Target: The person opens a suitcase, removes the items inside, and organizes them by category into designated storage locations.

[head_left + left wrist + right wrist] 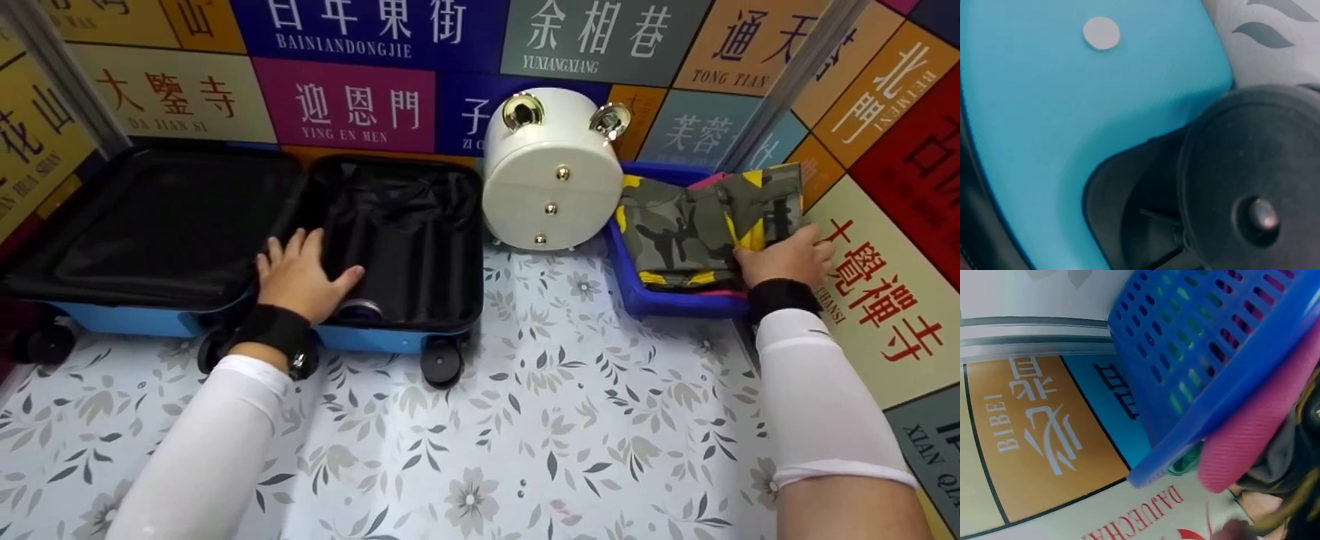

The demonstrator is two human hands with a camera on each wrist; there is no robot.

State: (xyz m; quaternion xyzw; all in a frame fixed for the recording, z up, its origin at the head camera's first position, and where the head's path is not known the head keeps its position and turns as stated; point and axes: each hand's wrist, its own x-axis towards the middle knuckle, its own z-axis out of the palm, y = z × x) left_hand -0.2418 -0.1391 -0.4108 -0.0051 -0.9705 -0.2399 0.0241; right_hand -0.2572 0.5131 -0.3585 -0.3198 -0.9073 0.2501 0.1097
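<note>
My left hand [300,277], fingers spread, rests on the inner edge between the two halves of an open suitcase [409,343] with a light blue shell and black lining. The left wrist view shows its blue shell [1044,101] and a black wheel [1230,163] close up; the hand is out of that view. On the right, a blue basket [645,301] holds a folded camouflage garment [675,225] with yellow patches. My right hand [787,259] grips the garment's right side. A pink cloth [1258,422] lies beneath the garment at the basket's rim.
A white rounded case [551,180] with gold knobs stands between suitcase and basket. A small round object [360,309] lies in the suitcase's right half. Lettered wall panels [345,105] rise behind and on the right. The floral tabletop [525,420] extends in front.
</note>
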